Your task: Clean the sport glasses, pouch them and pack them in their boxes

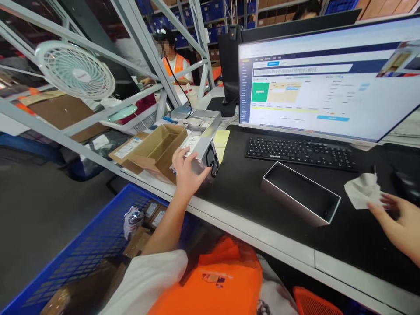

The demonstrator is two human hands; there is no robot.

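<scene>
My left hand (188, 175) is wrapped over the near end of a silver-grey retail box (207, 146) with a dark picture on its end face. The thumb presses one side and the fingers lie across the top. At the right, my right hand (398, 221) pinches a crumpled sheet of white paper (362, 191) above the black desk mat (236, 192). Between my hands lies an uncovered narrow box (295, 205), white at the rim and dark inside; nothing distinct shows in it.
An open cardboard carton (164, 146) stands left of the grey box, beside yellow paper (222, 142). Behind the mat are a keyboard (300, 152) and a lit monitor (295, 87). Below the desk edge sits a blue crate (95, 223) of packages. A fan (77, 72) hangs by the metal frame; a person (177, 65) sits beyond.
</scene>
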